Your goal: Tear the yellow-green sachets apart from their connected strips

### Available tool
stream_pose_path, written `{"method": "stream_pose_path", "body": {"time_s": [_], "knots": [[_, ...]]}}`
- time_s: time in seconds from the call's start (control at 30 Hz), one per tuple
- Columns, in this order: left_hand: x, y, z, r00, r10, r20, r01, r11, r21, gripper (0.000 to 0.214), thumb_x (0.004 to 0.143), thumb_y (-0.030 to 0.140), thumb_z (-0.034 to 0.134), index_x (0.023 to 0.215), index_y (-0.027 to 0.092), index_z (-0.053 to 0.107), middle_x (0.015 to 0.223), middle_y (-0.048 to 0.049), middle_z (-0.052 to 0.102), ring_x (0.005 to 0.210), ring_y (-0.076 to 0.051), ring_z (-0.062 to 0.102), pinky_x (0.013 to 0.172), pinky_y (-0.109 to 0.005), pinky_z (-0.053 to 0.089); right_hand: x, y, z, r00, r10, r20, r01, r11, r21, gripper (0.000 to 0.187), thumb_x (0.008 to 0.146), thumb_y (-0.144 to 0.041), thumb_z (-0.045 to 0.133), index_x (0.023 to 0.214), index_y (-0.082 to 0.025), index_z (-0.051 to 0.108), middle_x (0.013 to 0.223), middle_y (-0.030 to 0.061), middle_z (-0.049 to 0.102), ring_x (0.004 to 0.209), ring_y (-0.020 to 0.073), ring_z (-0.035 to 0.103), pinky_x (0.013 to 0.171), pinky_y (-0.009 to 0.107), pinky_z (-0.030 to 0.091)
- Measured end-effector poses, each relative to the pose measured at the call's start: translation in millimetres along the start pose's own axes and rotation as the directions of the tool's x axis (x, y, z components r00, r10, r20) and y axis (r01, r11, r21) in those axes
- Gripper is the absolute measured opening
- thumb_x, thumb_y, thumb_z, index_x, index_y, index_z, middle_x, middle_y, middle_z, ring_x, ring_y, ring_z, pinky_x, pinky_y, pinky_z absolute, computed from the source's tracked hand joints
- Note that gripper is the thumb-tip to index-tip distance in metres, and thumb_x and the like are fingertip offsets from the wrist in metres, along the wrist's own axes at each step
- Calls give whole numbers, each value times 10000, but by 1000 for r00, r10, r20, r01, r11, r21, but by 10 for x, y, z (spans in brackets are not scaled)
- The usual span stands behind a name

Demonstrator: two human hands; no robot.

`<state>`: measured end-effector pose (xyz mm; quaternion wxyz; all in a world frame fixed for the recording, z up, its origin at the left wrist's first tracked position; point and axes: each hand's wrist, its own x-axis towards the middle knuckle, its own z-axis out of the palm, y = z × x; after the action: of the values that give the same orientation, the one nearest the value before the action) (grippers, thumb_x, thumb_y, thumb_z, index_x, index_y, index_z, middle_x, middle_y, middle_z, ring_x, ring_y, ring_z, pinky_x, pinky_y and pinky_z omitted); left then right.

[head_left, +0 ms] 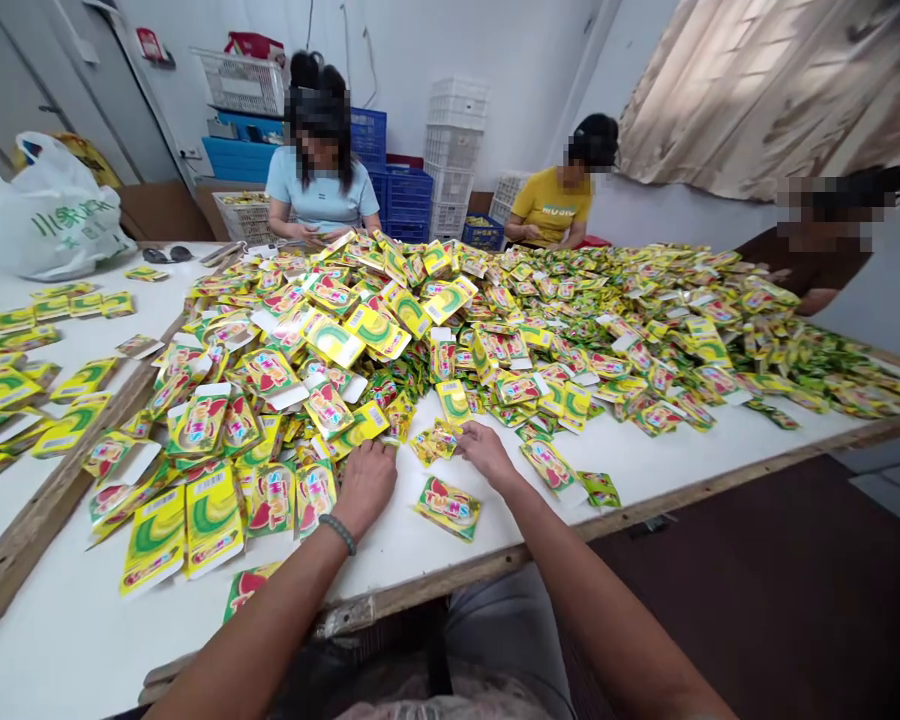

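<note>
My left hand [370, 482], with a beaded bracelet at the wrist, is closed with its fingers curled down at the pile's near edge. It touches the end of a yellow carton [364, 425]; what lies under the fingers is hidden. To its right, my right hand [487, 455] pinches the edge of some small yellow packets [435, 442] lying on the white tabletop. Between my forearms a closed green and yellow carton [448, 508] with a watermelon print lies flat. A yellow carton [452, 400] leans just beyond the packets.
A large heap of cartons and small packets [607, 340] spreads across the table. A wooden strip [67, 470] divides off more cartons [82, 425] at left, near a white plastic bag [52, 215]. Three people sit around the far side. Stacked crates [454, 150] stand behind.
</note>
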<state>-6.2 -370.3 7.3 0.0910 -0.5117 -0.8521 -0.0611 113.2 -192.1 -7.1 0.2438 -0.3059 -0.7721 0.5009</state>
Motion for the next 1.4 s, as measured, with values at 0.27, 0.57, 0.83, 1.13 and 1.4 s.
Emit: {"method": "stream_pose_path", "body": {"time_s": [0.27, 0.57, 0.83, 1.13, 1.4], "knots": [[-125, 27, -14, 1000, 7, -1, -7, 998, -60, 300, 786, 165, 437, 1033, 87, 589, 1019, -190, 615, 993, -289, 540, 862, -391, 386, -127, -24, 247, 982, -171, -82, 158, 977, -141, 230, 718, -276, 532, 940, -220, 555, 567, -53, 470, 545, 126, 467, 546, 228, 363], [-224, -275, -18, 938, -340, 61, 226, 471, -853, 324, 675, 151, 527, 983, 155, 630, 1030, -91, 672, 958, -239, 600, 863, -367, 442, -411, -192, 274, 954, -299, 18, 298, 954, 35, 257, 749, -259, 502, 982, -189, 584, 605, -47, 409, 575, 111, 414, 563, 219, 360], [-356, -162, -62, 929, -246, 276, 248, -137, -959, 351, 614, 246, 667, 940, 122, 628, 875, -83, 694, 742, -178, 642, 672, -300, 504, -570, -347, 458, 946, -317, 62, 315, 948, 51, 271, 742, -232, 501, 1003, -190, 558, 664, -32, 465, 606, 113, 452, 575, 218, 378], [-452, 96, -126, 907, -288, 308, 148, -465, -873, 402, 591, 170, 701, 982, 147, 614, 866, -39, 668, 757, -141, 616, 666, -261, 490, -686, -394, 457, 958, -252, -136, 255, 967, 1, 233, 752, -245, 500, 979, -195, 513, 696, -18, 527, 622, 130, 515, 590, 225, 408], [-356, 220, -188, 934, -229, 274, 184, -348, -919, 507, 534, 203, 779, 1003, 125, 604, 770, -28, 658, 722, -140, 611, 702, -268, 476, -739, -412, 337, 943, -323, -79, 319, 946, -58, 271, 766, -213, 491, 1037, -209, 513, 754, -10, 560, 660, 132, 550, 635, 229, 438]]}}
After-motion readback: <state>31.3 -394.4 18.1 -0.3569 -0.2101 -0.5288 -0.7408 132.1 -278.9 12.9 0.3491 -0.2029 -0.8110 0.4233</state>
